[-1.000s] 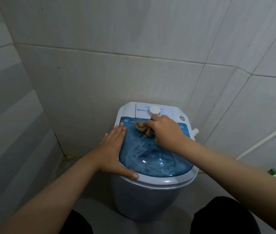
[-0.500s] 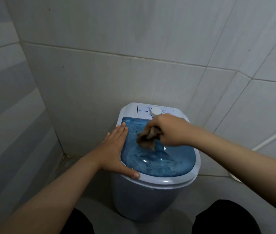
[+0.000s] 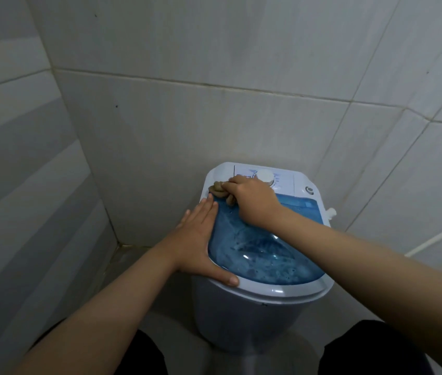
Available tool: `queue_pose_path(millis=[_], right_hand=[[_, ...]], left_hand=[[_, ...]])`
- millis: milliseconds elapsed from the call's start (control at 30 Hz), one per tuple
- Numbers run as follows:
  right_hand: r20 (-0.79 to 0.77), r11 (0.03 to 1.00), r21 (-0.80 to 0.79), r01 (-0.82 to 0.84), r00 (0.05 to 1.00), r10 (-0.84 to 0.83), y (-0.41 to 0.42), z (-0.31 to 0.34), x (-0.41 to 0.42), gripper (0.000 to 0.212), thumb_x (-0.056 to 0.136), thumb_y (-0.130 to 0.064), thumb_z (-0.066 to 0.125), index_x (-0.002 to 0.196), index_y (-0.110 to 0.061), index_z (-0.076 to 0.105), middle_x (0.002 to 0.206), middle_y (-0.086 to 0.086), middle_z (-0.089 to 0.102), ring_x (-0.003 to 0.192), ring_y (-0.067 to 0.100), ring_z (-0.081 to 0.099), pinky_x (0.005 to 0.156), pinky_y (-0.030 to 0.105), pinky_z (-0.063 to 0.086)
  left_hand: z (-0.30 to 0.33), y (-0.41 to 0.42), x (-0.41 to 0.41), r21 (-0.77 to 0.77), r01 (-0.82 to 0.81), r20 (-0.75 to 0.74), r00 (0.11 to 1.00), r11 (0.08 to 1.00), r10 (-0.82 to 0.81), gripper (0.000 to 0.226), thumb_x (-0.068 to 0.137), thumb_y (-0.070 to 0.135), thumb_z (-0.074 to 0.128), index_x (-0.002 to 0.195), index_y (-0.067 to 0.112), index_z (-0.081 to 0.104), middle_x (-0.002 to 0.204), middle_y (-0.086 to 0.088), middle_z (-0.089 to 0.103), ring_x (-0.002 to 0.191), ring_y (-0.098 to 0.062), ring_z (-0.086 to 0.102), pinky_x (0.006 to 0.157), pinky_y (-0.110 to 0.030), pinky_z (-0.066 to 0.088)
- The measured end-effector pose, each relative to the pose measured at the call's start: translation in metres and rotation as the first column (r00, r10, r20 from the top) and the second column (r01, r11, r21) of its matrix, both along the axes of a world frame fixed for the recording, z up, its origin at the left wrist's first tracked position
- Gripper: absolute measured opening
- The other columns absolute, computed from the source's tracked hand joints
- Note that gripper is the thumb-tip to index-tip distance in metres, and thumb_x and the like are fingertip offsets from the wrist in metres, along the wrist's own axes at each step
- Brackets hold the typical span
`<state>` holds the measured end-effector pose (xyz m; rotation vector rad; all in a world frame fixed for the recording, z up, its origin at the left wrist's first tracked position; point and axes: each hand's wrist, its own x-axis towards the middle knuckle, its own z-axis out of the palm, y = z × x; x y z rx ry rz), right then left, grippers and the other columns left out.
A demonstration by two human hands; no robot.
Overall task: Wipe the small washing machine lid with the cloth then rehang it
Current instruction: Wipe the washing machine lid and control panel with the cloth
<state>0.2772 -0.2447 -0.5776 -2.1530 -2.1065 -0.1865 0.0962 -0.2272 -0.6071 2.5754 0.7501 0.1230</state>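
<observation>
A small white washing machine stands in a tiled corner. Its translucent blue lid is wet and streaked. My right hand is shut on a bunched brown cloth and presses it on the lid's far left corner, by the white control panel. My left hand lies flat on the lid's left edge, fingers spread, thumb hooked over the front rim. The cloth sits just beyond my left fingertips.
A white dial and a small round button sit on the control panel behind the lid. Grey tiled walls close in at the left and behind. A white pipe runs along the right wall. My dark-clothed knees flank the machine.
My right hand has carried the cloth from the middle of the lid to its far left corner. My left hand has stayed flat on the left edge.
</observation>
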Motion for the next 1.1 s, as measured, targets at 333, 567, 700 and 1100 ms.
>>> queue_pose_path(millis=[333, 567, 700, 1100], right_hand=[[-0.046, 0.991, -0.043, -0.125, 0.991, 0.123, -0.063, 0.004, -0.017, 0.054, 0.075, -0.003, 0.054, 0.125, -0.023, 0.055, 0.125, -0.002, 0.057, 0.112, 0.025, 0.055, 0.074, 0.035, 0.050], [-0.060, 0.958, -0.159, -0.240, 0.971, 0.233, -0.094, 0.010, -0.017, 0.052, 0.074, -0.011, 0.060, 0.123, -0.027, 0.058, 0.130, -0.005, 0.057, 0.120, 0.021, 0.051, 0.104, 0.052, 0.034], [-0.051, 0.930, -0.217, -0.297, 0.955, 0.293, -0.105, 0.013, -0.010, 0.046, 0.072, -0.016, 0.064, 0.115, -0.031, 0.061, 0.121, -0.008, 0.062, 0.109, 0.021, 0.058, 0.096, 0.046, 0.045], [0.157, 0.946, -0.321, -0.045, 0.983, 0.100, -0.115, 0.025, -0.018, 0.036, 0.079, -0.021, 0.058, 0.115, -0.026, 0.055, 0.109, 0.007, 0.041, 0.090, 0.027, 0.052, 0.057, 0.033, 0.038]], left_hand=[[0.003, -0.006, -0.004, 0.016, -0.074, -0.050, 0.996, 0.997, 0.075, 0.153, 0.041, 0.082, 0.066, 0.146, 0.012, -0.021, 0.153, -0.003, -0.033, 0.139, -0.014, -0.030, 0.115, -0.036, -0.014], [0.005, -0.007, -0.005, 0.003, -0.066, -0.084, 0.994, 0.998, 0.066, 0.155, 0.040, 0.083, 0.063, 0.145, 0.011, -0.024, 0.151, -0.004, -0.035, 0.138, -0.015, -0.031, 0.113, -0.034, -0.015], [0.005, -0.006, -0.004, 0.000, -0.067, -0.083, 0.994, 0.998, 0.067, 0.160, 0.030, 0.091, 0.053, 0.145, 0.011, -0.024, 0.151, -0.004, -0.036, 0.138, -0.015, -0.032, 0.114, -0.036, -0.014], [0.004, -0.004, -0.003, -0.008, -0.046, -0.089, 0.995, 0.999, 0.045, 0.161, 0.028, 0.094, 0.050, 0.144, 0.012, -0.025, 0.150, -0.002, -0.038, 0.138, -0.014, -0.033, 0.114, -0.038, -0.014]])
